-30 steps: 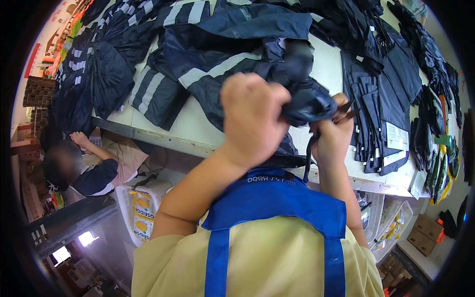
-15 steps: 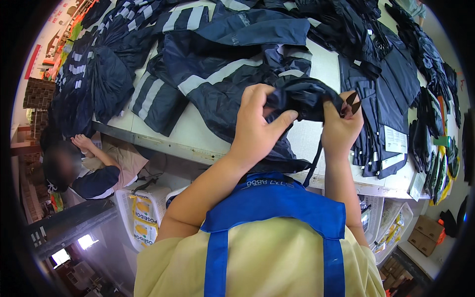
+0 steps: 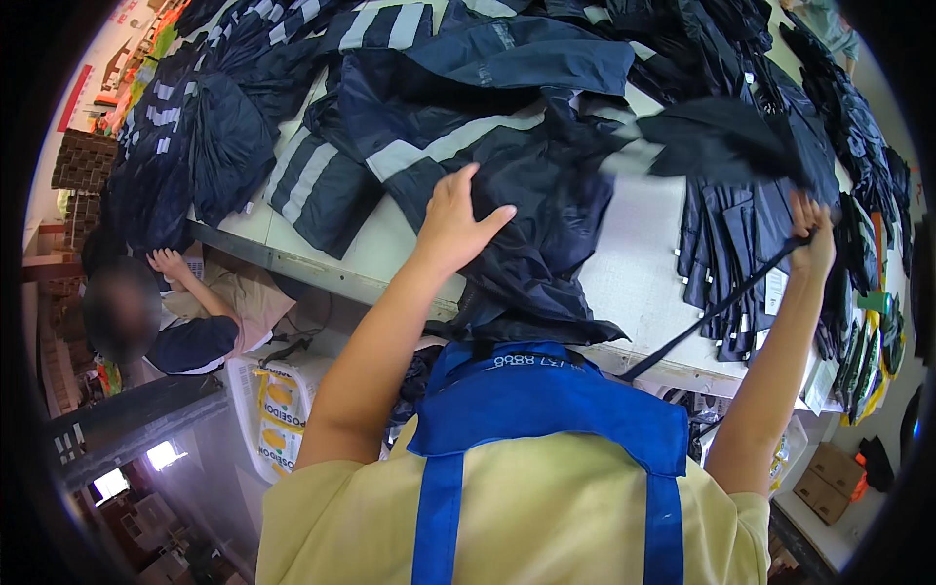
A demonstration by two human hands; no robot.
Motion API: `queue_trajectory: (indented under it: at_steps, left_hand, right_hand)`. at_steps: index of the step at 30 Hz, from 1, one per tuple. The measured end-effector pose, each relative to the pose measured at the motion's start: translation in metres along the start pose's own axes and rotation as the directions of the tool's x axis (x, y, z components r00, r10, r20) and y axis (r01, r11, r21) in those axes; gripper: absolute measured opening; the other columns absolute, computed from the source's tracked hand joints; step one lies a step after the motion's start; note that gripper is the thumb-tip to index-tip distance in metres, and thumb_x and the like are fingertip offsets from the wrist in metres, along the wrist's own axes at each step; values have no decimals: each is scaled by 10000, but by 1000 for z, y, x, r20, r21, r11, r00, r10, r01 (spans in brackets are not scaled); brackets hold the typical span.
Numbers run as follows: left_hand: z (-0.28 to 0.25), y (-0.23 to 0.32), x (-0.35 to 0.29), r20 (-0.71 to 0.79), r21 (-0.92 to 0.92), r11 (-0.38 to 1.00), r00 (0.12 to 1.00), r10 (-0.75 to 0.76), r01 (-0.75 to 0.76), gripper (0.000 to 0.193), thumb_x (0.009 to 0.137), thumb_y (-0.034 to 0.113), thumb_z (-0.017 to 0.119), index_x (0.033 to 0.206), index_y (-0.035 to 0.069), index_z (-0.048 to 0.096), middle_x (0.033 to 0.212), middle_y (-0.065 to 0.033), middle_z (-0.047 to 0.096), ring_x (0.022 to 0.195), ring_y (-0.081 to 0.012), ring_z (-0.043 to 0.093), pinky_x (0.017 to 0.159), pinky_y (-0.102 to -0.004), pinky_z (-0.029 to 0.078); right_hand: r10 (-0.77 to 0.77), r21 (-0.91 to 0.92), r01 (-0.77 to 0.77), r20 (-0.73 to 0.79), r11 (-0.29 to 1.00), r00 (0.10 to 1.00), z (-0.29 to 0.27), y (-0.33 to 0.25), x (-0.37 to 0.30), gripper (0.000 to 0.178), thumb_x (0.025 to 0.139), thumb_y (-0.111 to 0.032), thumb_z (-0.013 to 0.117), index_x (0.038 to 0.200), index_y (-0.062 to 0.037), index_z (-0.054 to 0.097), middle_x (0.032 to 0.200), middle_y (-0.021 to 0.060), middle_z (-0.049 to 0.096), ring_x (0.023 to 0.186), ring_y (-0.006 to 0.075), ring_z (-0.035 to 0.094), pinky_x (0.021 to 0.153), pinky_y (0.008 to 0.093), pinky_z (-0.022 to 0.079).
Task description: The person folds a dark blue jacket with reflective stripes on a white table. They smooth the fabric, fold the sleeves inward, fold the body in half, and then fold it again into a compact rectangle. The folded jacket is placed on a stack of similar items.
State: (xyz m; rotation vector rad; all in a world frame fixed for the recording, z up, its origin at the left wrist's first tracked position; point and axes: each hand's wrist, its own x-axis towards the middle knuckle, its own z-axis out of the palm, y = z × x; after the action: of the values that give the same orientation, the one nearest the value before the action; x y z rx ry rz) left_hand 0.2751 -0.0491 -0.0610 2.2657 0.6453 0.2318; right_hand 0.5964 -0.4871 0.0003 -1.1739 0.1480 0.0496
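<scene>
A dark navy jacket [image 3: 522, 185] with pale grey bands lies rumpled on the white table in front of me. My left hand [image 3: 456, 222] hovers over its near left part, fingers spread and thumb out, gripping nothing. Far out to the right, my right hand [image 3: 811, 234] is closed on a dark part of the garment [image 3: 721, 141], which is stretched across the table and smeared by motion. A narrow dark strap [image 3: 712, 310] slants from the same hand down to the table's front edge. No scissors can be made out now.
Bundled dark garments [image 3: 229, 136] fill the table's left side. Flat dark pieces with paper labels [image 3: 717, 263] are stacked on the right. At the lower left a person [image 3: 200, 327] sits beside the table, near a white basket [image 3: 244, 419] of yellow-and-white packets. Cardboard boxes [image 3: 829, 478] stand lower right.
My right hand has swung outward to the right, drawing the dark fabric and strap with it. My left hand has let go of the fabric and opened. The dark blades seen at my right hand no longer show.
</scene>
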Motion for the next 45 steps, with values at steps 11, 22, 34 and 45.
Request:
queue_trajectory:
  at_steps: [11, 22, 34, 45]
  left_hand:
    - [22, -78, 0, -94, -753, 611, 879, -467, 244, 429, 782, 32, 685, 1177, 37, 516, 986, -76, 535, 890, -142, 527, 744, -269, 459]
    - [7, -46, -38, 86, -996, -76, 819, -567, 52, 831, 841, -23, 592, 1472, 170, 86, 1341, -142, 425, 1210, -291, 464, 1035, -488, 374]
    - [-37, -74, 18, -33, -986, 157, 877, -479, 49, 397, 901, 145, 593, 1265, 31, 481, 1192, -82, 578, 1078, -211, 560, 940, -364, 440]
    - [-76, 12, 23, 169, -978, 123, 986, 14, 166, 254, 915, 63, 557, 1159, -5, 548, 1077, -76, 638, 998, -141, 608, 885, -278, 478]
  right_hand:
    - [39, -429, 839, 896, 336, 443, 184, 161, -242, 465, 686, -223, 789, 1091, -98, 599, 1033, 106, 609, 732, 242, 630, 666, 349, 528]
    - [660, -606, 786, 641, 122, 392, 58, 87, -238, 157, 681, -72, 646, 792, -79, 535, 711, 112, 566, 679, 329, 602, 618, 425, 482]
    - [673, -906, 299, 422, 299, 607, 96, 58, -170, 126, 867, -72, 584, 924, 1, 670, 610, -34, 524, 494, 23, 423, 454, 207, 319]
    - [-9, -141, 561, 967, 816, 256, 341, 84, -199, 721, 675, -70, 777, 1331, -61, 478, 1246, 57, 544, 696, 54, 461, 584, 204, 380]
